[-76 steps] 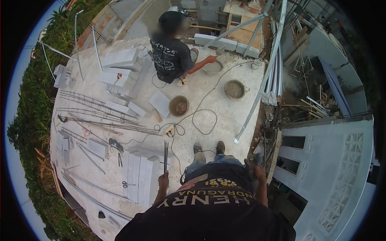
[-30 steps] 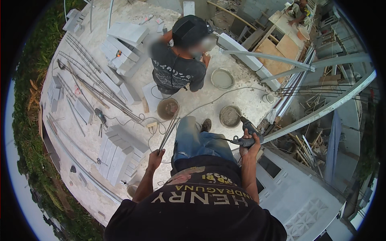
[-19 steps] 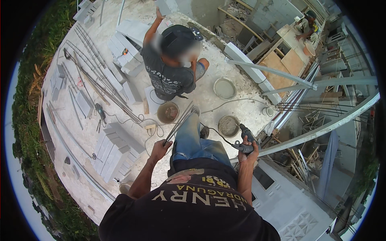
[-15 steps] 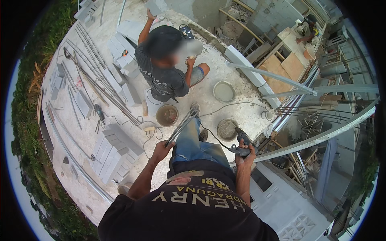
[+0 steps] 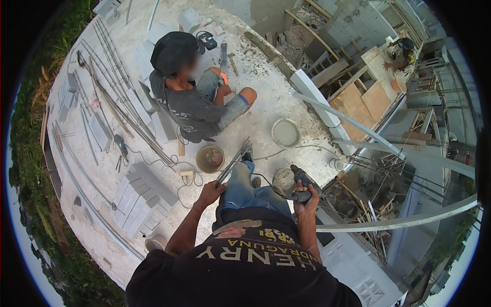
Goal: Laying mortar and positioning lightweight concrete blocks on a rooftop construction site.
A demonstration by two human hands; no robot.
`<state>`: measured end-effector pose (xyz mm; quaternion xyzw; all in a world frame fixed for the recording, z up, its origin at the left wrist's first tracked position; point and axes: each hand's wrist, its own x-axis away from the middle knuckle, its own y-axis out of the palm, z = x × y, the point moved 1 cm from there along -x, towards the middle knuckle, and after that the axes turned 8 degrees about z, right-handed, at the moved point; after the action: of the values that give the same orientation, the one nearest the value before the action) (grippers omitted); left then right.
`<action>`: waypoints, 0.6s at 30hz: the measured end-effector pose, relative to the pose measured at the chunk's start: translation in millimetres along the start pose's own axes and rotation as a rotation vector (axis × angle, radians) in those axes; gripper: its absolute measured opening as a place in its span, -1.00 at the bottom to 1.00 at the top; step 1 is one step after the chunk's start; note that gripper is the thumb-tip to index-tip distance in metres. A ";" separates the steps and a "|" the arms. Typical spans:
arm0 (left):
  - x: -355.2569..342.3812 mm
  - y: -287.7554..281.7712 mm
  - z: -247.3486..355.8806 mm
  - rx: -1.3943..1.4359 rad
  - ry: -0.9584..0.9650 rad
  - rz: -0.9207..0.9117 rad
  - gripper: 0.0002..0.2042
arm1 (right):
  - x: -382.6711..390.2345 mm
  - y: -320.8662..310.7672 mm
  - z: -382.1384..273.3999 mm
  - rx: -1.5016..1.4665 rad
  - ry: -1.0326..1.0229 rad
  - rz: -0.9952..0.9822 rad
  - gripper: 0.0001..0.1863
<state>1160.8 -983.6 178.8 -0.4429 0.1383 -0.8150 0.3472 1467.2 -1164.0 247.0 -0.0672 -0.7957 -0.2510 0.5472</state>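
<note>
My left hand (image 5: 210,193) grips several thin metal rods (image 5: 239,154), which extend forward beside my jeans-clad legs. My right hand (image 5: 306,202) is wrapped round a dark power drill (image 5: 303,181) with a black cord, held above a bucket of grey mix (image 5: 282,180). My left foot (image 5: 247,153) is out in front on the pale concrete slab. Ahead stand a bucket of brown liquid (image 5: 209,158) and a round basin of grey liquid (image 5: 286,133), with cables lying around them.
A co-worker (image 5: 179,97) sits ahead-left; another person (image 5: 401,56) works below at upper right. Block stacks (image 5: 143,197) and rebar (image 5: 107,92) lie left. A metal beam (image 5: 388,221) and angled strut (image 5: 353,123) cross the slab's right edge, beside a drop.
I have stepped forward toward the buckets, both hands lifting their loads from my sides. The co-worker has turned rightward, lowering the raised arm, and now sits with knees up.
</note>
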 end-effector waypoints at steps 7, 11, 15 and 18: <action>-52.3 -3.2 12.2 -0.020 0.026 0.011 -0.52 | -7.1 61.1 13.1 0.030 0.113 -0.011 -0.55; -89.7 4.5 29.5 0.033 0.088 -0.023 -0.57 | -14.9 82.9 16.8 0.083 0.137 -0.070 -0.43; -119.6 16.3 54.5 0.008 0.124 -0.001 -0.56 | -29.9 108.0 21.6 0.123 0.105 -0.059 -0.52; -132.9 18.8 83.0 0.085 0.059 -0.069 -0.52 | -40.4 124.8 23.3 0.096 0.109 -0.045 -0.52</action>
<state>1285.8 -898.9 132.8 -0.4081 0.0982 -0.8443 0.3331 1511.1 -1038.2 244.7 -0.0092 -0.7771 -0.2281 0.5865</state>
